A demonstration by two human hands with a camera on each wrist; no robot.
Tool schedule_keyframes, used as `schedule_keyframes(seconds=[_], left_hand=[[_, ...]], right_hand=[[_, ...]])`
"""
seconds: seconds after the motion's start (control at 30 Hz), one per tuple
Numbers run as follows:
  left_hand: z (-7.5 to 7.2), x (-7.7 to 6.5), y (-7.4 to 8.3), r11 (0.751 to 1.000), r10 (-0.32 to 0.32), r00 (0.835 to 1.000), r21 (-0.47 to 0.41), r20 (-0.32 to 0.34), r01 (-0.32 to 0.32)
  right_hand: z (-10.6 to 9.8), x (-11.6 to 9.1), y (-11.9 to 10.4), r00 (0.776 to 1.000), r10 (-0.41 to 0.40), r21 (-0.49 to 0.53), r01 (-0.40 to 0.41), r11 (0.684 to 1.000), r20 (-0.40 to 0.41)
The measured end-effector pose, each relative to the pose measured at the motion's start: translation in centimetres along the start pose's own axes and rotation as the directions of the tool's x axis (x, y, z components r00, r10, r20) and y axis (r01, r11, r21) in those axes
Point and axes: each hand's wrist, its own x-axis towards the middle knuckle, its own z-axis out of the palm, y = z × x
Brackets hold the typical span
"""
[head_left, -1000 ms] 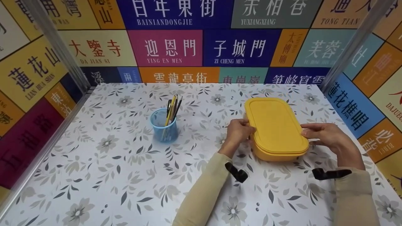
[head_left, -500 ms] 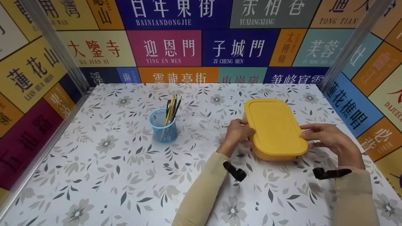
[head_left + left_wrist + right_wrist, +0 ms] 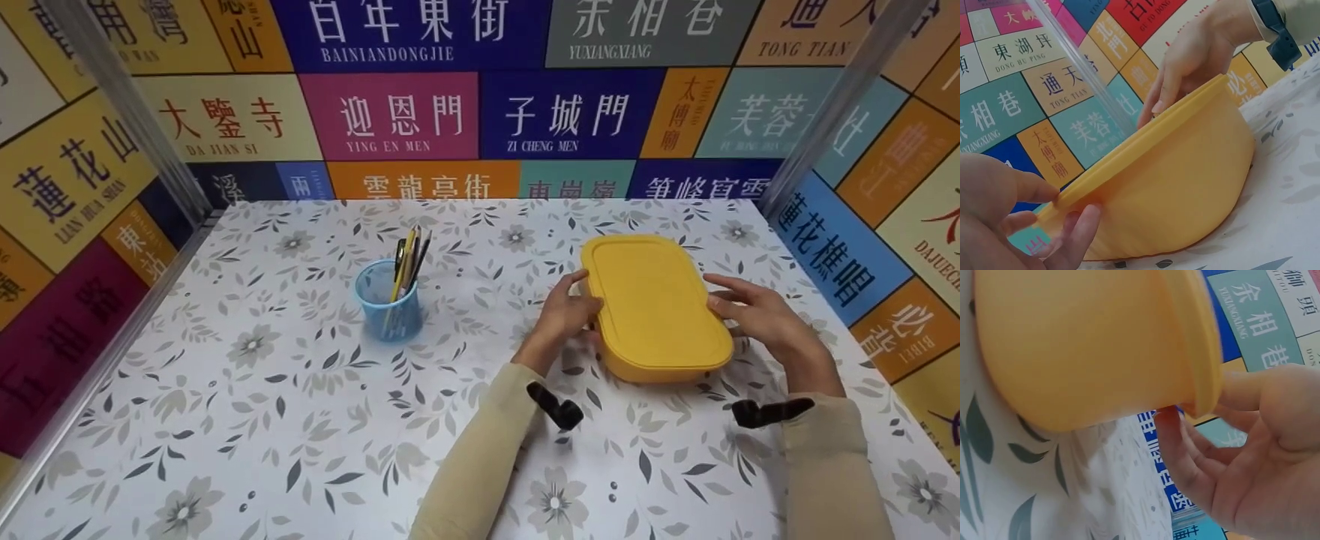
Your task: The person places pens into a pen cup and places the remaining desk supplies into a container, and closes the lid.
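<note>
A yellow plastic food container (image 3: 652, 300) with its lid on sits on the flowered tabletop, right of centre in the head view. My left hand (image 3: 559, 315) pinches the rim at its left long side. In the left wrist view the thumb lies at the lid's edge and fingertips (image 3: 1090, 216) show below the rim. On the opposite side my right hand (image 3: 772, 322) pinches the rim, its index finger raised in the head view. The right wrist view has a fingertip (image 3: 1168, 419) under the overhanging lid edge. The container's far side is hidden in both wrist views.
A light blue mesh cup (image 3: 388, 315) holding several pencils (image 3: 409, 262) and pens stands to the left of the container. Sign-printed panels (image 3: 405, 116) rise behind and beside the table (image 3: 300, 427), with clear posts at the back corners.
My right hand has shifted left and slightly away from me along the rim, its fingers more spread. My left index finger has extended forward. The container has hardly moved.
</note>
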Motion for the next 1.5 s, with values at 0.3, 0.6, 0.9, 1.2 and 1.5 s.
schedule_keyframes(seconds=[0.3,0.6,0.9,1.2,1.5], left_hand=[[-0.26,0.18,-0.38,0.999,0.003,0.999,-0.052,0.034,-0.001],[-0.36,0.43,-0.65,0.989,-0.060,0.996,-0.132,0.067,0.069],[-0.31,0.44,-0.67,0.987,-0.067,0.995,-0.140,0.068,0.076],[-0.30,0.36,-0.46,0.992,-0.057,0.997,-0.111,0.056,0.063],[0.23,-0.19,0.16,1.000,-0.022,0.999,-0.009,-0.046,0.022]], right_hand=[[0.44,0.64,0.17,0.999,0.037,0.021,-0.037,0.999,0.015],[0.28,0.47,0.50,0.997,0.051,0.059,-0.055,0.997,0.052],[0.21,0.41,0.56,0.997,0.048,0.067,-0.052,0.996,0.058],[0.18,0.46,0.47,0.996,0.066,0.050,-0.069,0.996,0.060],[-0.03,0.57,0.24,0.994,0.062,0.034,-0.065,0.997,0.087]])
